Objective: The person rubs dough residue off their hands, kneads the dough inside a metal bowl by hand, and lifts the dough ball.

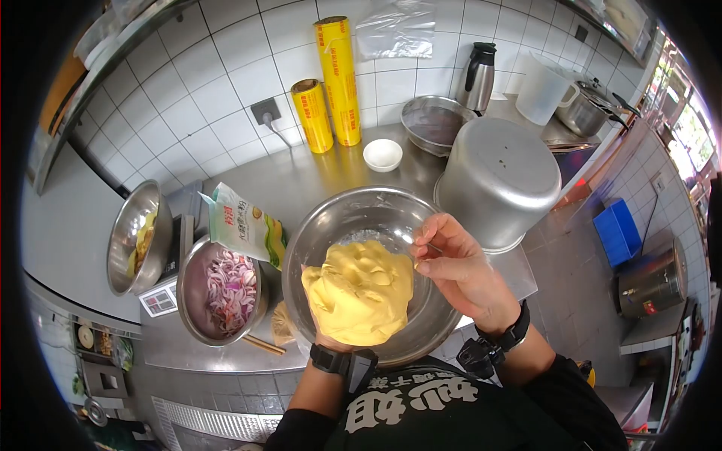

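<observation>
A large lump of yellow dough (359, 295) rests on my left hand (328, 337), which is mostly hidden beneath it, above a wide steel bowl (436, 319). My right hand (455, 264) is raised over the bowl's right side, just right of the dough, with thumb and fingers pinched together; a small yellow bit shows at the fingertips. White residue lies on the bowl's inside behind the dough. To the left stands a green and white bag (244, 223), beside a bowl of sliced purple onions (231, 292).
An upturned steel pot (500, 180) stands right of the bowl. Behind are a small white bowl (383, 155), two yellow film rolls (340, 83), a steel basin (436, 124) and a thermos (477, 78). Another steel bowl (154, 259) sits on a scale at left. Chopsticks (265, 345) lie near the front edge.
</observation>
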A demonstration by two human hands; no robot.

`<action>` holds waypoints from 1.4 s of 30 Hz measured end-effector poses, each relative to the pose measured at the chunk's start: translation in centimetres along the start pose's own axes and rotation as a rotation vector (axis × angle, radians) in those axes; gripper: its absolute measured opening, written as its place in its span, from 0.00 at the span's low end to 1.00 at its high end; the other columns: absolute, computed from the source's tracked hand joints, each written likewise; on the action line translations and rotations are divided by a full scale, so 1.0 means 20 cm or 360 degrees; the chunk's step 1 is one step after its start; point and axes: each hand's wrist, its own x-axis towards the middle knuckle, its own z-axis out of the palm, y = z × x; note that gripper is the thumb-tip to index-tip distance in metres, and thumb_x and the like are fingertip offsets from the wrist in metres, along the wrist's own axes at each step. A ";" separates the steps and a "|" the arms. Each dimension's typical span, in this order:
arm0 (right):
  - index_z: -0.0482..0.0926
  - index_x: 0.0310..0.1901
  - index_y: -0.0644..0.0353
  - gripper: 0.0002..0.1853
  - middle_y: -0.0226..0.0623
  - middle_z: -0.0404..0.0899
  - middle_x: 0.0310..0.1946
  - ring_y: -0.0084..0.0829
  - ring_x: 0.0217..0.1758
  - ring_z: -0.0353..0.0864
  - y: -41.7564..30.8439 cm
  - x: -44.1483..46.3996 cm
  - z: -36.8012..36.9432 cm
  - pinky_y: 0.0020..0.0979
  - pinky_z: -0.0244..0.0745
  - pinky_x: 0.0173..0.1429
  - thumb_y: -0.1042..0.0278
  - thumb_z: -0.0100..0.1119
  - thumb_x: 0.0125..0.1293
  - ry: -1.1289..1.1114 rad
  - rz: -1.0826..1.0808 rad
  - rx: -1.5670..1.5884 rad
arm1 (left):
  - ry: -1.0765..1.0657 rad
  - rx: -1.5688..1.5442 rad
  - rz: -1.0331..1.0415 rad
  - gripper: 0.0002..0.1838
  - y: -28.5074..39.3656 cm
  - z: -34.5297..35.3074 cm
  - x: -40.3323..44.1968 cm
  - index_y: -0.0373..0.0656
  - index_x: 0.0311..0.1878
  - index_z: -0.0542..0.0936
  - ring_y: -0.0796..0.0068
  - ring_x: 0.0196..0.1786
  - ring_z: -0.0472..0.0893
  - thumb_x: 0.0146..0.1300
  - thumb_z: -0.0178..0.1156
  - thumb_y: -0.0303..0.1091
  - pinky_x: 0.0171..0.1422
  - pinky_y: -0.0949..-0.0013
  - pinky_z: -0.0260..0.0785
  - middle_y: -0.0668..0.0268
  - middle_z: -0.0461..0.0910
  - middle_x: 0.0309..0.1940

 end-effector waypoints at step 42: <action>0.59 0.70 0.56 0.27 0.35 0.67 0.66 0.31 0.69 0.66 0.49 0.15 -0.13 0.34 0.65 0.69 0.54 0.44 0.75 -0.0197 -0.0226 0.0190 | 0.0502 0.2469 0.0356 0.37 0.12 0.06 0.32 0.41 0.72 0.58 0.64 0.71 0.62 0.72 0.38 0.61 0.73 0.68 0.53 0.54 0.64 0.67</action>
